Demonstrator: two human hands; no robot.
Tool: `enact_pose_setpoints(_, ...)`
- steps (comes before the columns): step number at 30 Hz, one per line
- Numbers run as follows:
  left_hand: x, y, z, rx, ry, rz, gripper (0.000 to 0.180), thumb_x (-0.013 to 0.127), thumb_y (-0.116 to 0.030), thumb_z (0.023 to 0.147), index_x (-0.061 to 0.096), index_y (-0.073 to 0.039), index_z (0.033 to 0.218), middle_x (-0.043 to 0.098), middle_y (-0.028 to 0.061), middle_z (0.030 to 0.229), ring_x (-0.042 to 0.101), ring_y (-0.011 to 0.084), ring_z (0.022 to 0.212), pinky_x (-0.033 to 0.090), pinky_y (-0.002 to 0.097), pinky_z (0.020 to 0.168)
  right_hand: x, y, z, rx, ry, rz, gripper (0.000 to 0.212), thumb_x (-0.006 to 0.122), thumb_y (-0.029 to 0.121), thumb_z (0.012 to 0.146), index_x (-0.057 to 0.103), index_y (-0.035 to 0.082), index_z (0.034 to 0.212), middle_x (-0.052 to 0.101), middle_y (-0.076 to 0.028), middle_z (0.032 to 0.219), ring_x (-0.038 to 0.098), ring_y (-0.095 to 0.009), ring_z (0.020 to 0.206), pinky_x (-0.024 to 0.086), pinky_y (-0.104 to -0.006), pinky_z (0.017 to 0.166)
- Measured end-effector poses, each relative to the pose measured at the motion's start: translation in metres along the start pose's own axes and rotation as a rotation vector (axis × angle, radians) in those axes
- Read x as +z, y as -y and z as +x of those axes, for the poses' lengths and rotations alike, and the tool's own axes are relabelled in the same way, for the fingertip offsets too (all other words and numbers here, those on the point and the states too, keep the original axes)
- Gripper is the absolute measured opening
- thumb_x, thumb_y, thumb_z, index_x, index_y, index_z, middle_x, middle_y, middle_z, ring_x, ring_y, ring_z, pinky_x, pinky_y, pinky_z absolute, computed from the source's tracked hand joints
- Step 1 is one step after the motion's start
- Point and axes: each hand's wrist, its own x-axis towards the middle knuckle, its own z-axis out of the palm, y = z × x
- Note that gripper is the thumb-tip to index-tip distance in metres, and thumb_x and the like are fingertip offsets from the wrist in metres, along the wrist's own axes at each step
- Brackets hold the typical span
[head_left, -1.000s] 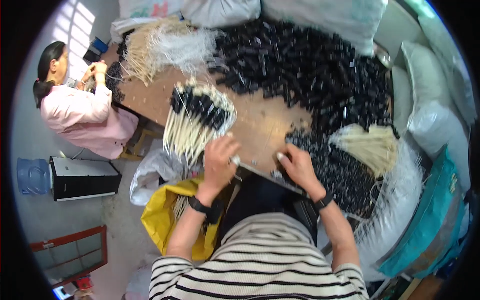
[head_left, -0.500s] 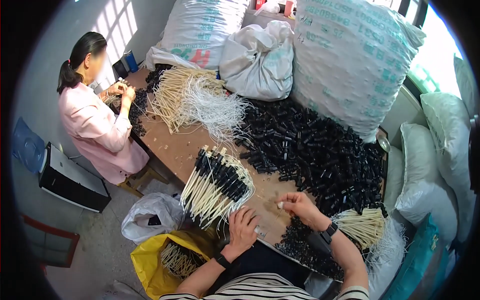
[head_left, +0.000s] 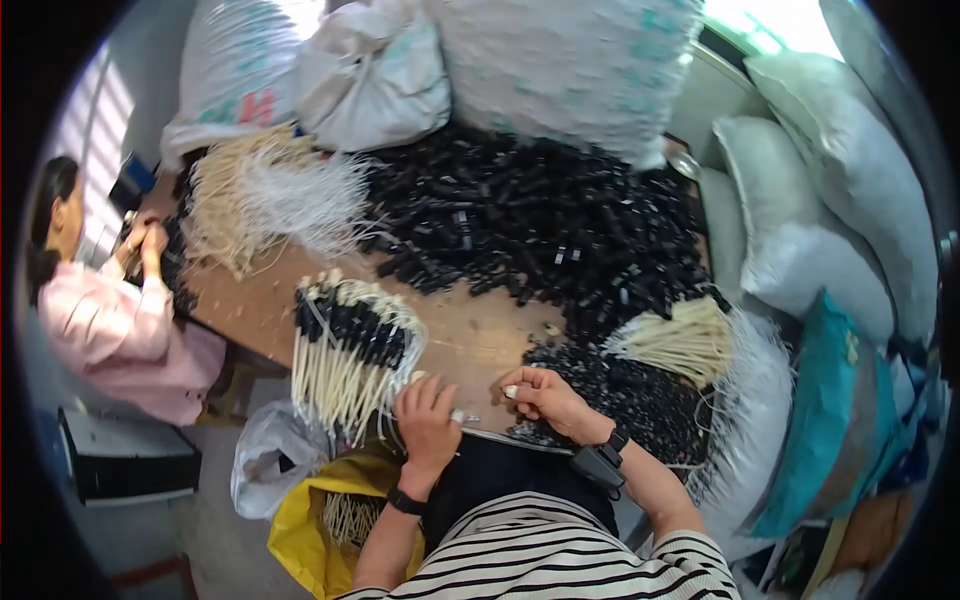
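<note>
My left hand [head_left: 428, 418] rests at the table's front edge with its fingers stretched out, beside a bundle of cream-coloured sticks [head_left: 345, 380] with black sleeves and white cords. A small white piece shows at its thumb. Over the table to its right, my right hand [head_left: 548, 400] is closed in a pinch. White shows at its fingertips, but what they hold, if anything, is too small to make out. Next to that hand spreads a heap of small black parts [head_left: 640, 410]. A larger pile of black tubular pieces [head_left: 520, 210] lies behind both hands.
More cream sticks [head_left: 680, 340] lie at the right, and others with white cords [head_left: 225, 195] at the back left. Big white sacks [head_left: 570, 70] stand behind the pile. A yellow bag [head_left: 300, 525] is below the front edge. Another person [head_left: 110, 310] works at the left.
The view has swung to the right, so the table and the other person sit further left. My right hand stays pinched; my left hand stays by the bundle.
</note>
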Motion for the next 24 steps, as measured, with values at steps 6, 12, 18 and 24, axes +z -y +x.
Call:
enact_pose_setpoints(6, -0.015, -0.022, 0.012, -0.050, -0.017, -0.113, 0.043, 0.066, -0.005, 0.065, 0.063, -0.006, 0.108, 0.059, 0.0129, 0.119, 0.048, 0.0347, 0.118, 0.034, 0.0459, 0.103, -0.049, 0.013, -0.041, -0.100, -0.150, 0.064, 0.015, 0.054, 0.010, 0.096, 0.061, 0.003, 0.107, 0.066, -0.004, 0.085, 0.051, -0.002, 0.055, 0.038, -0.0151, 0.046)
enact_pose_setpoints(12, 0.001, -0.042, 0.022, -0.009, 0.026, -0.166, 0.041, 0.065, -0.005, 0.064, 0.065, -0.008, 0.105, 0.060, 0.0127, 0.116, 0.050, 0.0354, 0.116, 0.036, 0.0458, 0.102, -0.105, 0.058, -0.064, -0.243, -0.291, 0.024, 0.018, 0.059, 0.012, 0.092, 0.063, 0.002, 0.107, 0.066, -0.004, 0.084, 0.050, -0.002, 0.054, 0.037, -0.0157, 0.045)
enact_pose_setpoints(18, 0.012, -0.066, 0.053, 0.034, 0.059, -0.223, 0.041, 0.066, -0.007, 0.064, 0.065, -0.008, 0.105, 0.059, 0.0143, 0.118, 0.049, 0.0376, 0.116, 0.038, 0.0457, 0.101, -0.233, 0.204, -0.043, -0.630, -0.551, 0.191, 0.026, 0.061, 0.028, 0.092, 0.062, 0.003, 0.100, 0.067, -0.007, 0.085, 0.052, -0.005, 0.055, 0.040, -0.0193, 0.044)
enact_pose_setpoints(24, 0.039, -0.027, 0.104, 0.015, 0.023, -0.050, 0.051, 0.066, -0.007, 0.068, 0.061, -0.009, 0.119, 0.045, 0.0196, 0.138, 0.037, 0.0407, 0.129, 0.032, 0.0492, 0.108, -0.229, 0.151, -0.046, -0.464, -0.561, -0.132, 0.036, 0.062, 0.020, 0.090, 0.054, 0.002, 0.121, 0.069, -0.008, 0.085, 0.051, -0.006, 0.055, 0.040, -0.0202, 0.045)
